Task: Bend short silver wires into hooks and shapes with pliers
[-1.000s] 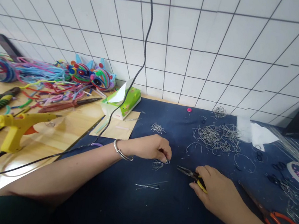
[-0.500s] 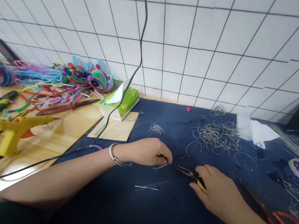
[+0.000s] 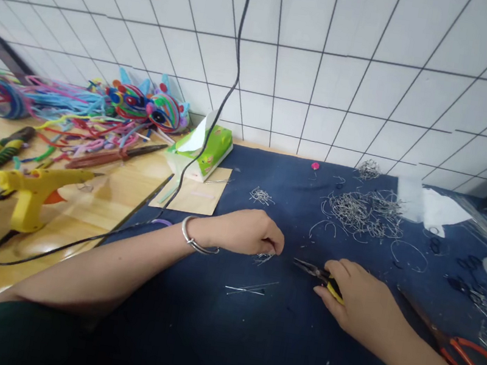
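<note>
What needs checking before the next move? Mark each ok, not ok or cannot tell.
1. Yellow-handled long-nose pliers in right hand: ok.
2. Left hand gripping thin silver wire pieces firmly: cannot tell, fingers hide the contact.
3. Crossed straight silver wires uncovered: ok.
4. Thin black cord clear of both hands: ok.
5. Red-handled metal shears well clear of right forearm: not ok, handles meet it in view.
</note>
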The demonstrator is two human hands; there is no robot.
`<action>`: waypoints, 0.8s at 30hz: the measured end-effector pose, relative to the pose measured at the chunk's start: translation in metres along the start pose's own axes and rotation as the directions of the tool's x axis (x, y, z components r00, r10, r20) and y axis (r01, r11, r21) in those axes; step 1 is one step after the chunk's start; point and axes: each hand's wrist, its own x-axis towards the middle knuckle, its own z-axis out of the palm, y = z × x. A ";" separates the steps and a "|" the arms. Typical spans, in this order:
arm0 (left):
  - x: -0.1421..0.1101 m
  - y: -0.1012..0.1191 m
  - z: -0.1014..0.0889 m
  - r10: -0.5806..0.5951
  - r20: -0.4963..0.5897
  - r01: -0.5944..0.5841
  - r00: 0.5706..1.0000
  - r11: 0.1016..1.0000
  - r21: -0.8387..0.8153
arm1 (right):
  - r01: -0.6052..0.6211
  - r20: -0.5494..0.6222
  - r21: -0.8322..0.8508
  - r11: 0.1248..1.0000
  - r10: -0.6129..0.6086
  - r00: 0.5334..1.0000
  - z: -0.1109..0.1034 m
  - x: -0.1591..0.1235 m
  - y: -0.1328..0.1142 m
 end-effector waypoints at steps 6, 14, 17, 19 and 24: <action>0.002 -0.001 -0.003 0.002 -0.028 -0.002 1.000 1.000 -0.016 | 0.022 -0.037 0.006 1.000 -0.022 0.999 0.002 0.000 0.002; 0.003 0.001 -0.005 -0.090 -0.001 0.087 0.996 0.963 -0.254 | 0.046 -0.057 -0.023 0.999 -0.047 0.997 0.000 0.001 -0.001; 0.004 -0.001 -0.001 -0.179 0.053 0.182 0.982 0.855 -0.486 | 0.065 -0.158 -0.094 0.993 -0.080 0.984 0.000 0.001 -0.003; 0.006 -0.003 0.003 -0.208 0.072 0.208 0.975 0.766 -0.608 | 0.071 -0.231 -0.160 0.985 -0.108 0.967 -0.001 -0.001 -0.003; 0.010 -0.007 0.011 -0.260 0.077 0.224 0.962 0.601 -0.767 | 0.081 -0.332 -0.339 0.937 -0.200 0.922 -0.004 -0.006 0.000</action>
